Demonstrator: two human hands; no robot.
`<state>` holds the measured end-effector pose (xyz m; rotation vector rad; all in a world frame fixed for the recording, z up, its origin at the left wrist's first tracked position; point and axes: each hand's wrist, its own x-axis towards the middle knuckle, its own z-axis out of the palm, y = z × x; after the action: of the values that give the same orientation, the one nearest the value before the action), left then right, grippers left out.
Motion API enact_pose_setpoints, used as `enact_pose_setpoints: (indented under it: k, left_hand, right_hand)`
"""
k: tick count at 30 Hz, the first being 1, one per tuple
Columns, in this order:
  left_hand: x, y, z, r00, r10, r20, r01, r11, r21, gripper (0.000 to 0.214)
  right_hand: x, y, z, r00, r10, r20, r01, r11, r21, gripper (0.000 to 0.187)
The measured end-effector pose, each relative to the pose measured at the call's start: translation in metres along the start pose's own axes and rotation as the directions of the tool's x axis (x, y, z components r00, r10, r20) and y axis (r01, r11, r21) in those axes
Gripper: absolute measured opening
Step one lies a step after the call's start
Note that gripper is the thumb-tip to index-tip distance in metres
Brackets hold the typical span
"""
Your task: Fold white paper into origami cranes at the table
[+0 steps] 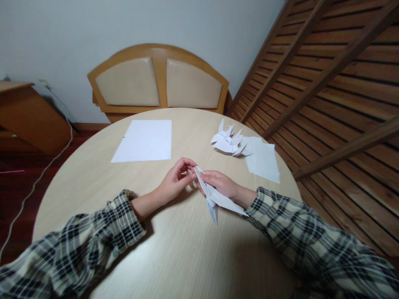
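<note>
Over the middle of a round, pale wood-grain bench [149, 257], two bare hands meet on a folded white paper figure [212, 196] with long, narrow points. The figure is held at a slant: two slim tips point up and away from the person, one broad wing stretches toward the right wrist, and another point hangs down toward the near side. The right hand [222, 183] has its fingers clamped on the body of the figure, with the thumb lying along the upper side; its other fingers are mostly hidden behind the paper. The left hand [175, 178] is curled, its thumb and fingertips closed on the narrow upper end. Both forearms wear loose black-and-cream plaid sleeves [93, 236].

Beyond the left hand, well apart from it, a flat white rectangular paper sheet [145, 141] lies on the bench. Toward the far right sits a cluster of pointed, folded white paper pieces [226, 143], too jumbled to count. Just beside that cluster, partly under its nearest points, thin white square papers [264, 162] lie overlapping near the bench's edge.

Behind the bench stands an arched, honey-coloured wooden headboard [163, 79] with two cream padded panels, against a pale wall [156, 20]. A slatted brown wooden structure [327, 91] slants along the right, and a white cable [34, 191] trails across the dark reddish floor [52, 162] on the left.
</note>
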<state>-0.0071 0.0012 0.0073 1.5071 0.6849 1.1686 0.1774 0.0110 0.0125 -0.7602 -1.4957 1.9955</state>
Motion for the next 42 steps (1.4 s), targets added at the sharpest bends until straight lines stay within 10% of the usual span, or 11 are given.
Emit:
enact_pose_setpoints:
  k: [42]
  left_hand:
    - [-0.003,0.005,0.001,0.998,0.061,0.033,-0.067,0.971,0.230,0.016]
  right_hand:
    - [0.000,0.003,-0.004,0.999,0.031,-0.023,-0.030,0.999,0.028,0.044]
